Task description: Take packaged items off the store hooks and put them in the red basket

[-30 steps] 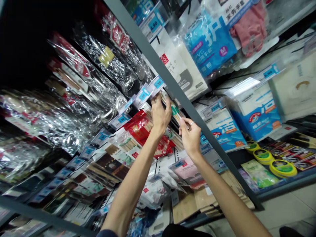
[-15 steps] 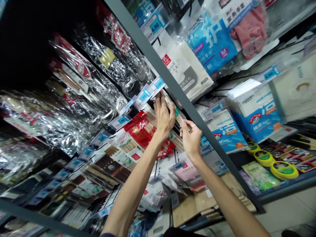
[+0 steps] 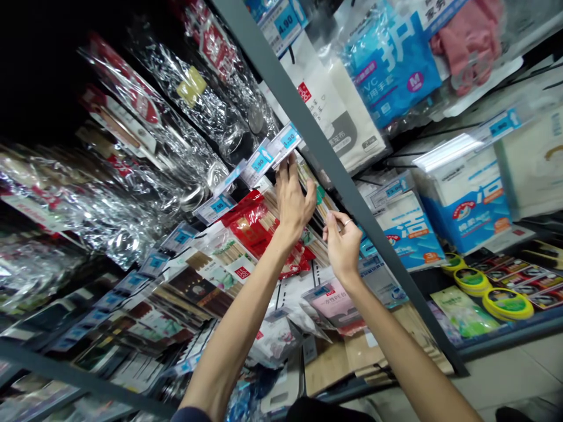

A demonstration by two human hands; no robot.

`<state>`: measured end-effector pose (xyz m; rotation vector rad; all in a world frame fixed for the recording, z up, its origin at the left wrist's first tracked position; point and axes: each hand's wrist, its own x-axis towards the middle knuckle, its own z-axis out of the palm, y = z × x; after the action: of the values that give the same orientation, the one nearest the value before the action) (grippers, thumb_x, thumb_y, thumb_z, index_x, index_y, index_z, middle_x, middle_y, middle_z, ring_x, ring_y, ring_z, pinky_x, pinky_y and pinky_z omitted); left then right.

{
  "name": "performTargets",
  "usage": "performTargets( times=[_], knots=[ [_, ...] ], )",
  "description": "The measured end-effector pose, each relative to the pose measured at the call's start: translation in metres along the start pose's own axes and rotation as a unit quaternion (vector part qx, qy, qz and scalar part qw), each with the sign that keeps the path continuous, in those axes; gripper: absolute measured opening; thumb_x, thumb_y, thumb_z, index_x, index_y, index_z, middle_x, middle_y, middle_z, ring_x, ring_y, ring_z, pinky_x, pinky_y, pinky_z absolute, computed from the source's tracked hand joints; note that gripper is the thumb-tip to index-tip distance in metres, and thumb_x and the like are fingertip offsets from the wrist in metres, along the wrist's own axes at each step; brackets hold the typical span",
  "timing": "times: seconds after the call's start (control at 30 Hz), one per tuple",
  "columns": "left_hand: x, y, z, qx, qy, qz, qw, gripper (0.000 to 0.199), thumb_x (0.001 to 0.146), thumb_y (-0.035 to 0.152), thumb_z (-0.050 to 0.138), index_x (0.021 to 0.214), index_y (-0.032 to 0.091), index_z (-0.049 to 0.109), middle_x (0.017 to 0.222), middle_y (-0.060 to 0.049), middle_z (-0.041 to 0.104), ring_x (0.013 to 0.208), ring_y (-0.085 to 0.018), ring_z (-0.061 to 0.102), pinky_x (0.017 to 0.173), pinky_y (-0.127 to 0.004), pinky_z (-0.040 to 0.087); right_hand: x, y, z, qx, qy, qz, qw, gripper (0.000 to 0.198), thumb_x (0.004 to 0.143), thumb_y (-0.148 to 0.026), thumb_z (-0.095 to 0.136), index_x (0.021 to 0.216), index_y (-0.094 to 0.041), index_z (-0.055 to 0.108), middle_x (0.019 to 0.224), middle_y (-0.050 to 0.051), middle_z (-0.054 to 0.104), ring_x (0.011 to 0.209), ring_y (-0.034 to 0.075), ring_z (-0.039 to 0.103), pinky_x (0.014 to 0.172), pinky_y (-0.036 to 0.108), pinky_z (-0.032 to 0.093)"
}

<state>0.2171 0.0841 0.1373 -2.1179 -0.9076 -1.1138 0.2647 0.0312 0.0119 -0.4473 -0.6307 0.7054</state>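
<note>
A slim clear pack of wooden sticks [image 3: 326, 204] with a green band hangs beside the grey upright post. My right hand [image 3: 343, 240], a ring on one finger, pinches it near its lower end. Just to its left, my left hand [image 3: 294, 199] reaches up with fingers stretched out, their tips under a price tag [image 3: 288, 139] and the thumb apart beside the pack. A red pack of chopsticks [image 3: 259, 225] hangs left of my left hand, partly covered by it. What lies behind my left fingers is hidden.
The grey post [image 3: 316, 132] slants close by my right hand. Utensils in shiny wrap [image 3: 167, 146] hang at the upper left. Right of the post are blue glove packs [image 3: 391, 70] and blue-white packs [image 3: 470, 205]. Pink bags [image 3: 334, 302] hang below my hands.
The view has shifted slightly, so the shelf goods sit a little differently in the picture. Both hands stay at the same pack, with their poses nearly unchanged.
</note>
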Motion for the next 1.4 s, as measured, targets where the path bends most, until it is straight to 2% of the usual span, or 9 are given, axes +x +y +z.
performTargets(
  times=[0.4,0.57,0.7,0.87,0.97,1.03,1.17,1.3,1.4],
  knots=[
    [0.004,0.012,-0.008,0.041,-0.026,-0.001,0.999,0.067,0.094,0.044,0.049,0.154,0.017,0.038,0.162,-0.014,0.036,0.154,-0.033,0.021,0.127,-0.052,0.014,0.002,0.006,0.001,0.003,-0.002,0.003,1.0,0.045,0.093,-0.058,0.058,0.105,-0.015,0.064,0.069,-0.001,0.056,0.057,0.011,0.053,0.054,0.023,0.047],
    [0.006,0.012,-0.007,0.005,-0.03,-0.016,0.999,0.066,0.094,0.046,0.049,0.152,0.015,0.041,0.16,-0.016,0.038,0.154,-0.034,0.021,0.126,-0.054,0.015,0.003,0.002,0.0,0.005,0.002,0.001,1.0,0.042,0.092,-0.056,0.06,0.102,-0.015,0.064,0.069,-0.001,0.056,0.056,0.011,0.053,0.053,0.023,0.046],
    [0.008,0.005,-0.002,-0.002,-0.045,-0.01,0.999,0.068,0.094,0.045,0.049,0.155,0.017,0.037,0.163,-0.013,0.034,0.155,-0.032,0.018,0.127,-0.053,0.014,0.007,0.0,-0.002,0.008,-0.009,-0.017,1.0,0.037,0.094,-0.051,0.061,0.101,-0.015,0.065,0.068,-0.002,0.056,0.055,0.01,0.052,0.054,0.022,0.045],
    [0.005,-0.005,0.015,-0.014,-0.036,0.004,0.999,0.069,0.095,0.045,0.049,0.157,0.019,0.032,0.167,-0.011,0.025,0.158,-0.027,0.007,0.128,-0.05,0.01,0.012,0.01,-0.008,-0.047,-0.02,-0.021,0.998,0.037,0.096,-0.049,0.056,0.108,-0.015,0.065,0.073,0.0,0.061,0.06,0.012,0.057,0.06,0.025,0.049],
    [0.0,-0.006,0.024,-0.022,-0.027,-0.002,0.999,0.07,0.097,0.045,0.047,0.159,0.019,0.027,0.169,-0.011,0.016,0.158,-0.027,0.001,0.127,-0.052,0.006,0.015,0.018,-0.014,-0.101,-0.018,-0.039,0.994,0.035,0.098,-0.043,0.054,0.116,-0.014,0.062,0.089,0.007,0.067,0.072,0.017,0.063,0.067,0.029,0.053],
    [-0.003,-0.005,0.028,-0.013,-0.027,-0.009,1.0,0.071,0.098,0.045,0.044,0.161,0.019,0.022,0.17,-0.01,0.01,0.157,-0.026,-0.003,0.127,-0.053,0.004,0.017,0.022,-0.017,-0.163,-0.013,-0.085,0.983,0.032,0.098,-0.033,0.051,0.122,-0.014,0.06,0.104,0.012,0.068,0.088,0.02,0.065,0.08,0.034,0.055],
    [-0.008,-0.003,0.035,0.034,-0.035,-0.035,0.998,0.07,0.101,0.042,0.037,0.163,0.019,0.013,0.171,-0.007,0.004,0.157,-0.024,-0.006,0.128,-0.049,0.003,0.02,0.031,-0.023,-0.28,-0.039,-0.188,0.941,0.036,0.098,-0.019,0.041,0.13,-0.015,0.058,0.124,0.016,0.062,0.12,0.025,0.057,0.107,0.043,0.045],
    [-0.007,-0.005,0.048,0.053,-0.039,-0.064,0.996,0.07,0.101,0.043,0.034,0.163,0.02,0.01,0.171,-0.004,0.006,0.157,-0.023,-0.005,0.129,-0.048,0.006,0.018,0.04,-0.025,-0.331,-0.074,-0.192,0.921,0.043,0.098,-0.015,0.038,0.138,-0.012,0.052,0.134,0.02,0.052,0.129,0.026,0.05,0.112,0.045,0.042],
    [-0.008,-0.008,0.053,0.036,-0.031,-0.07,0.996,0.069,0.101,0.045,0.033,0.163,0.02,0.014,0.171,-0.007,0.012,0.158,-0.026,-0.003,0.128,-0.051,0.009,0.013,0.044,-0.023,-0.34,-0.093,-0.187,0.917,0.047,0.098,-0.015,0.038,0.144,-0.012,0.046,0.141,0.02,0.046,0.135,0.026,0.045,0.117,0.047,0.038]
  ],
)
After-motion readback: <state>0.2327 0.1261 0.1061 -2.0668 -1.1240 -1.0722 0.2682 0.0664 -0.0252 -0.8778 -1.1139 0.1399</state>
